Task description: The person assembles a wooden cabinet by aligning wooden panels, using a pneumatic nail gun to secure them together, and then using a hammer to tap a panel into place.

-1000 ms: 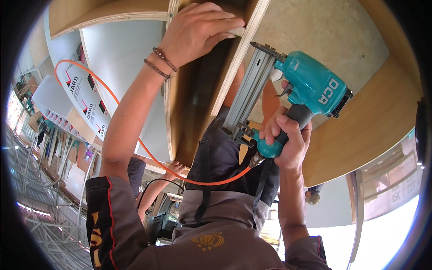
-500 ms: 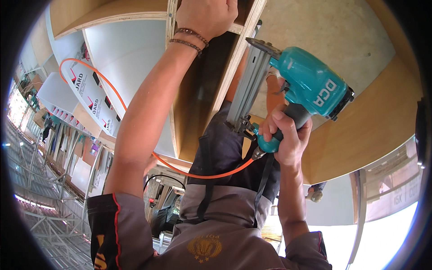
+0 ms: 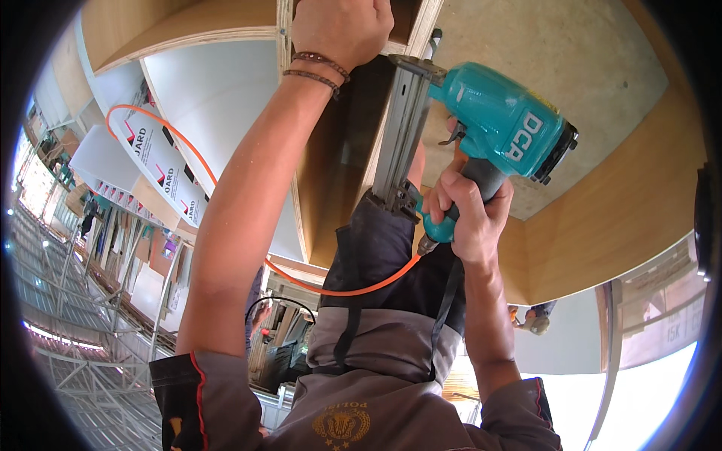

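Note:
My right hand [image 3: 474, 214] wraps round the dark handle of a teal nail gun [image 3: 496, 113], its fingers closed. The silver magazine [image 3: 401, 135] slants across a plywood edge, and the nose of the tool is close to that edge, near my left wrist. Whether the nose touches wood, I cannot tell. An orange air hose [image 3: 353, 292] joins the base of the handle. At the top edge my left hand [image 3: 342, 34] is curled at the narrow bay between two plywood edges. Its fingertips are cut off, so what it grips is hidden.
Pale plywood panels [image 3: 602, 255] curve round on the right. A light grey panel [image 3: 218, 83] lies inside the frame at left. Beyond it are printed white sheets [image 3: 162, 161] and stacked boards. The hose loops behind my left forearm. Part of another person [image 3: 256, 316] shows at lower left.
The nail gun and my right hand have shifted left and slightly up, bringing the nose nearer my left hand. My left hand stays in almost the same place.

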`<state>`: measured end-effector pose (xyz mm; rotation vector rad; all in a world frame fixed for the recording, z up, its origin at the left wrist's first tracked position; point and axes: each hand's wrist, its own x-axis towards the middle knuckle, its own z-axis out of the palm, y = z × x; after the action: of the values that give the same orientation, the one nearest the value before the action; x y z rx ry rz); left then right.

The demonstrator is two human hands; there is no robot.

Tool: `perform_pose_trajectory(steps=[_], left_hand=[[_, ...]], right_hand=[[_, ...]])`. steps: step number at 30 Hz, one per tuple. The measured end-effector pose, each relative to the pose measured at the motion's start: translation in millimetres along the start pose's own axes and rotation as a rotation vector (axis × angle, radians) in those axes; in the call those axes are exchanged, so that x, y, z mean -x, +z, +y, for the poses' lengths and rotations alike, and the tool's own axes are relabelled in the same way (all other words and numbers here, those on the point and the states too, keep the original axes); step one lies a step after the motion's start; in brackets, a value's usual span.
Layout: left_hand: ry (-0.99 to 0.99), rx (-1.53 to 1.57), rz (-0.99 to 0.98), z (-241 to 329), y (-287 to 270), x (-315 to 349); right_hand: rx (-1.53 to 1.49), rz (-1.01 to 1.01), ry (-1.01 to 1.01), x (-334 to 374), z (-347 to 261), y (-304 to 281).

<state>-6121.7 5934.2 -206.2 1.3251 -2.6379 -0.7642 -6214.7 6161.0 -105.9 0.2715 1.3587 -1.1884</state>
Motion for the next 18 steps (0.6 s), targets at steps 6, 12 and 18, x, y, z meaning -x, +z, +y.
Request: perform_pose_trajectory(steps=[6,12,18], left_hand=[[-0.008,-0.022,-0.012,-1.4,-2.1,0.7],[-0.006,-0.042,-0.027,-7.4,-4.7,2.4],[0.005,-0.075,-0.039,-14.6,-4.5,3.1]], right_hand=[[0.011,0.060,-0.009,-4.8,9.4,2.7],[-0.075,0.032,0.049,3.2,5.7,12.9],[-0.014,0.080,0.025,-4.8,13.1,18.7]])
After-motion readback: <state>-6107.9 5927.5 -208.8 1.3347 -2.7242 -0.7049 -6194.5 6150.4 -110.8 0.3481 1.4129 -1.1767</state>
